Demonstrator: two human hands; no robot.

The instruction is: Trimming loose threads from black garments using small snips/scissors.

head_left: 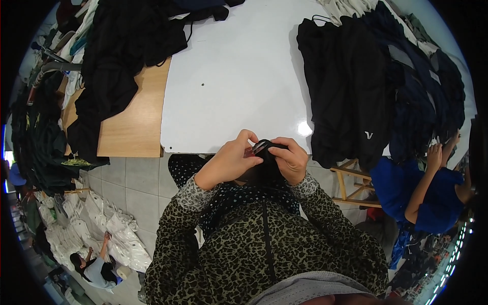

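Observation:
Close to the table's near edge, both my hands meet over a small piece of black fabric [269, 152]. My left hand [231, 158] is closed around small thread snips [258, 147] with metal blades and a reddish handle partly hidden by my fingers. The blades lie against the fabric. Pinched between the thumb and fingers of my right hand [292, 159] is the fabric's edge. The rest of it hangs down and merges with dark cloth below, so its full shape cannot be made out.
Black garments [122, 40] are heaped at the left of the white tabletop [234, 76]. Folded black trousers [348, 91] and navy garments [422, 86] lie at the right. A co-worker in blue [422, 188] works there by a wooden stool [351, 185]. Another person [99, 269] handles plastic-wrapped packs [119, 229].

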